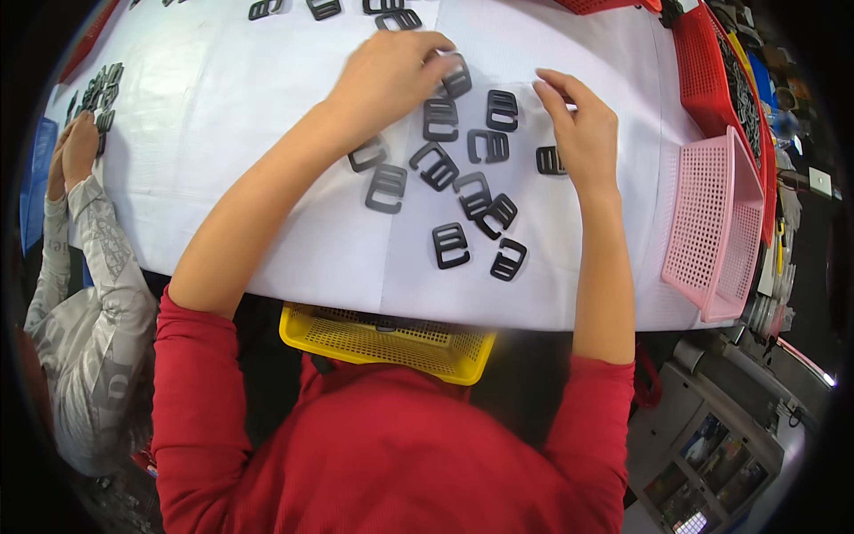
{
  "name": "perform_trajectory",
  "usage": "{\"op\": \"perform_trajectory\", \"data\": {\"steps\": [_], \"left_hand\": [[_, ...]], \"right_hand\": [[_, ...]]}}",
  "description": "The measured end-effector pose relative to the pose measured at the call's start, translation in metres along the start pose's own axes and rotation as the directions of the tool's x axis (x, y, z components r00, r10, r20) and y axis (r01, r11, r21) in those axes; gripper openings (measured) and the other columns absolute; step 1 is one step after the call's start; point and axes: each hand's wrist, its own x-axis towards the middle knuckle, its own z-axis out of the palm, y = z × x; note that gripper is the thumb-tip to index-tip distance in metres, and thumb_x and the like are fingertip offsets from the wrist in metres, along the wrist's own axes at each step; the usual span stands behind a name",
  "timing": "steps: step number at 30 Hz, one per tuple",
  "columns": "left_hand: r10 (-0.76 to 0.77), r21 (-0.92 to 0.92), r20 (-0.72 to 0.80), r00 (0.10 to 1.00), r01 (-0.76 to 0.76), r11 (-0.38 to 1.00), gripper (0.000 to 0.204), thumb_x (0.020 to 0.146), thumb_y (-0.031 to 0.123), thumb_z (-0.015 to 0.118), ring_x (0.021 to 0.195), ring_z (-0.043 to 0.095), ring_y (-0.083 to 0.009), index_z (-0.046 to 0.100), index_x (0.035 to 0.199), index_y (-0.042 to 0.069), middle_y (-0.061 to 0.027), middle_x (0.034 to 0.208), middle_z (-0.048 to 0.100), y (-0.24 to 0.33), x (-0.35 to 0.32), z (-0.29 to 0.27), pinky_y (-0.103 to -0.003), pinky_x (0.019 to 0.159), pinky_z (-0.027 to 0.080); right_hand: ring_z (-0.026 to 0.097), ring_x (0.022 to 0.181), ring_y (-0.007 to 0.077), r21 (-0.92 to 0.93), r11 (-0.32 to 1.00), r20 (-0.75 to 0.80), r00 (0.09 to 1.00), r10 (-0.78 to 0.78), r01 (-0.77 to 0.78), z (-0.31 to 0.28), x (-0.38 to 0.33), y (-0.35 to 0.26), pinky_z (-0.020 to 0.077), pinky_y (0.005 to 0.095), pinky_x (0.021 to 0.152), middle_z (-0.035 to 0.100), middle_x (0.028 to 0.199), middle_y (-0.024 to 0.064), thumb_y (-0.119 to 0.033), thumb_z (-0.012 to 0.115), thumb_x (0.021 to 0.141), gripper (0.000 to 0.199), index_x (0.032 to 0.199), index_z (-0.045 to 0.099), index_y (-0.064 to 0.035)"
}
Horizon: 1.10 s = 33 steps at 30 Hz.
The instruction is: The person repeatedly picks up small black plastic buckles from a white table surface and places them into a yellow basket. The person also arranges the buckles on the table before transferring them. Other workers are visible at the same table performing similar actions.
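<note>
Black plastic strap buckles, each with bars and an open hook side, lie scattered on the white-covered table in front of me. My left hand reaches to the upper middle, its thumb and fingers closed at the edge of one buckle, which looks slightly blurred. Two more buckles lie below my left wrist. To the right, my right hand hovers with thumb and forefinger a little apart and nothing visible between them. Another buckle rests beside its heel, partly hidden by the hand.
More buckles lie along the far edge. A pink basket and a red basket of dark parts line the right side. Below the front edge sits a yellow basket. At left, a co-worker's hands are beside a buckle pile.
</note>
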Motion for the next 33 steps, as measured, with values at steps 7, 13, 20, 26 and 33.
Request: {"op": "perform_trajectory", "data": {"steps": [7, 13, 20, 26, 33], "left_hand": [[0.338, 0.153, -0.251, 0.907, -0.308, 0.939, 0.023, 0.091, 0.011, 0.063, 0.100, 0.065, -0.0251, 0.070, 0.113, 0.007, -0.0125, 0.109, 0.069, -0.010, -0.056, -0.025, -0.033, 0.082, 0.051], [0.471, 0.130, -0.071, 0.879, -0.460, 0.878, 0.037, 0.080, -0.003, 0.066, 0.095, 0.062, -0.0285, 0.070, 0.114, 0.010, -0.0093, 0.112, 0.067, 0.003, -0.128, 0.005, -0.036, 0.082, 0.050], [0.494, 0.331, 0.100, 0.864, -0.497, 0.802, 0.044, 0.078, 0.010, 0.070, 0.102, 0.056, -0.0241, 0.067, 0.121, 0.018, 0.0005, 0.123, 0.063, 0.008, -0.166, 0.040, -0.036, 0.085, 0.046], [0.476, 0.345, 0.090, 0.875, -0.475, 0.809, 0.045, 0.077, 0.010, 0.071, 0.105, 0.055, -0.0247, 0.068, 0.120, 0.019, -0.0002, 0.128, 0.061, -0.006, -0.187, 0.037, -0.036, 0.084, 0.045], [0.483, 0.347, 0.070, 0.873, -0.476, 0.808, 0.046, 0.075, 0.008, 0.070, 0.110, 0.055, -0.0257, 0.068, 0.120, 0.018, -0.0029, 0.129, 0.059, 0.002, -0.182, 0.042, -0.038, 0.088, 0.044]], "right_hand": [[0.053, 0.125, 0.0294, -0.247, 0.948, 0.081, 0.979, -0.186, 0.200, -0.022, -0.091, 0.016, 0.0417, 0.0418, 0.104, 0.059, 0.133, 0.0085, -0.021, 0.071, 0.086, 0.042, 0.126, 0.063, -0.0087], [0.047, 0.130, 0.0351, -0.101, 0.989, -0.012, 0.994, -0.107, 0.106, -0.011, -0.131, 0.003, 0.0350, 0.0472, 0.110, 0.051, 0.141, 0.0117, -0.023, 0.067, 0.090, 0.047, 0.134, 0.057, -0.0104], [0.035, 0.139, 0.0382, -0.212, 0.964, 0.020, 0.987, -0.162, 0.163, 0.002, -0.174, -0.013, 0.0278, 0.0608, 0.109, 0.044, 0.147, 0.0127, -0.034, 0.068, 0.087, 0.040, 0.125, 0.066, -0.0234], [0.040, 0.136, 0.0395, -0.019, 0.984, -0.075, 0.981, -0.177, 0.176, -0.002, -0.179, -0.011, 0.0273, 0.0609, 0.109, 0.046, 0.145, 0.0137, -0.031, 0.065, 0.091, 0.035, 0.123, 0.067, -0.0163], [0.042, 0.136, 0.0354, -0.281, 0.953, -0.003, 0.993, -0.122, 0.117, 0.004, -0.160, -0.002, 0.0295, 0.0617, 0.108, 0.048, 0.145, 0.0110, -0.030, 0.060, 0.095, 0.043, 0.135, 0.056, -0.0128]]}}
